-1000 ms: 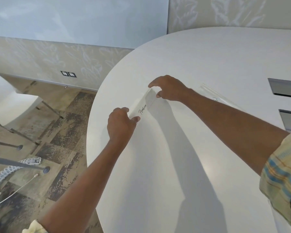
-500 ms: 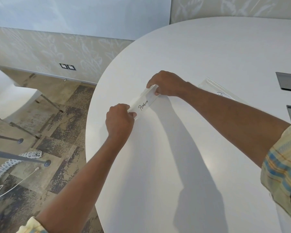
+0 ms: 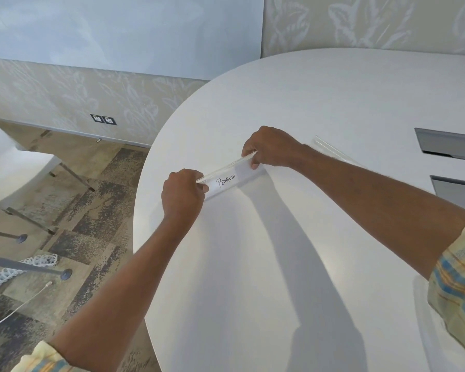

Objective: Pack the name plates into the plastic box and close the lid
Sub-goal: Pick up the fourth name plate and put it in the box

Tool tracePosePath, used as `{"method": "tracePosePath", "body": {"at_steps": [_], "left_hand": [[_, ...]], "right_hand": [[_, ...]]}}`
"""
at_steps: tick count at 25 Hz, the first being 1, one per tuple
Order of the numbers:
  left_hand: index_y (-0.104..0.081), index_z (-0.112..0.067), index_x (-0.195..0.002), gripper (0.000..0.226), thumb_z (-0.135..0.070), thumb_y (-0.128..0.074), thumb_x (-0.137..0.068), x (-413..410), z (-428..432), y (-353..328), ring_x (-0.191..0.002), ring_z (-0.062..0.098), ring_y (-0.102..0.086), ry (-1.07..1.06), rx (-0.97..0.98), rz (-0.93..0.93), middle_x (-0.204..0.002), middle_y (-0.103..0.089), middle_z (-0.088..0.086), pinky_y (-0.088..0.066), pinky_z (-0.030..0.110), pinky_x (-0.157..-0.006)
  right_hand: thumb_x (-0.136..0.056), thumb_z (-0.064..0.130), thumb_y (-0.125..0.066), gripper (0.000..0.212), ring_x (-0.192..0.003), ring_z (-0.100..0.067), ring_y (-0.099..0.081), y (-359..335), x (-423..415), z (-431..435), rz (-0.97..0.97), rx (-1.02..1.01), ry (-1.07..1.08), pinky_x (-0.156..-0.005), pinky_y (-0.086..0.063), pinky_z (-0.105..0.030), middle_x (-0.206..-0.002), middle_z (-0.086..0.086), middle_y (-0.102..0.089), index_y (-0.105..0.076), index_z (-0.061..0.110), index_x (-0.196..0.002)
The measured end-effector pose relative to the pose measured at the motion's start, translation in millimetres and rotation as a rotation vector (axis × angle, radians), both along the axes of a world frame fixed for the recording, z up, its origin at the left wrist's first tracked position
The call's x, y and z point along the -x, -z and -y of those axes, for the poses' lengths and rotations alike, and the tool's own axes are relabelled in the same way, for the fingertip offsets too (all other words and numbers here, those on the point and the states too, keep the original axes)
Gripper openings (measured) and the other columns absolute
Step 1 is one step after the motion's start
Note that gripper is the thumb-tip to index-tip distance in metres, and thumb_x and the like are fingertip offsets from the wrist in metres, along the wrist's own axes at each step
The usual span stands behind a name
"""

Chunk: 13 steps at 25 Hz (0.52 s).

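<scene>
A clear acrylic name plate (image 3: 230,181) with a white card reading "PENGUIN" is held just above the white table (image 3: 320,103), near its left rim. My left hand (image 3: 183,193) grips its near left end. My right hand (image 3: 273,147) pinches its far right end. A second clear name plate (image 3: 333,150) lies flat on the table behind my right forearm, partly hidden by it. No plastic box is in view.
Two grey recessed hatches (image 3: 448,143) (image 3: 459,187) sit in the tabletop at the right. A white chair (image 3: 14,165) stands on the patterned floor at the left, with metal legs and a white cable (image 3: 14,310) near it.
Both hands have tilted the name plate up, so its lettered face now turns toward me. The plate has come slightly nearer. The view has shifted a little.
</scene>
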<state>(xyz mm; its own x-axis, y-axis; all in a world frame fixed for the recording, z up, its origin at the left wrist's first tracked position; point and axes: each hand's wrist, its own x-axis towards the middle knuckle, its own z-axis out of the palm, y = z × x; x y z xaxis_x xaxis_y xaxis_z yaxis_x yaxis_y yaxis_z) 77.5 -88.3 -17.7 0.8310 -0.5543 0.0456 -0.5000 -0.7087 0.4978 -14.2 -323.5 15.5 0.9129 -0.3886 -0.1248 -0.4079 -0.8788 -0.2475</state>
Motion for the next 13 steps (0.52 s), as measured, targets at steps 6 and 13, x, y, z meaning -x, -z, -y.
{"method": "tracePosePath", "body": {"at_steps": [6,13], "left_hand": [[-0.080,-0.013,-0.105,0.020,-0.011,-0.069,-0.090,19.9,3.3,-26.3,-0.098,0.046,-0.067,0.132,0.000,0.052,-0.095,-0.074,0.015,-0.051,0.040,-0.070],[-0.083,-0.016,-0.093,0.020,-0.004,-0.069,-0.085,66.7,16.6,-69.9,-0.081,0.042,-0.067,0.292,0.042,0.094,-0.080,-0.076,0.009,-0.061,0.044,-0.072]], "right_hand": [[-0.068,0.021,-0.086,0.035,-0.090,-0.024,-0.068,-35.1,52.2,-6.1,0.005,0.037,0.084,-0.075,-0.055,-0.035,-0.095,0.003,-0.075,-0.082,0.026,-0.103],[-0.068,0.026,-0.088,0.033,-0.081,-0.017,-0.066,-81.0,138.9,-10.0,0.044,0.063,0.207,-0.068,-0.050,-0.031,-0.097,0.006,-0.077,-0.083,0.028,-0.101]]}}
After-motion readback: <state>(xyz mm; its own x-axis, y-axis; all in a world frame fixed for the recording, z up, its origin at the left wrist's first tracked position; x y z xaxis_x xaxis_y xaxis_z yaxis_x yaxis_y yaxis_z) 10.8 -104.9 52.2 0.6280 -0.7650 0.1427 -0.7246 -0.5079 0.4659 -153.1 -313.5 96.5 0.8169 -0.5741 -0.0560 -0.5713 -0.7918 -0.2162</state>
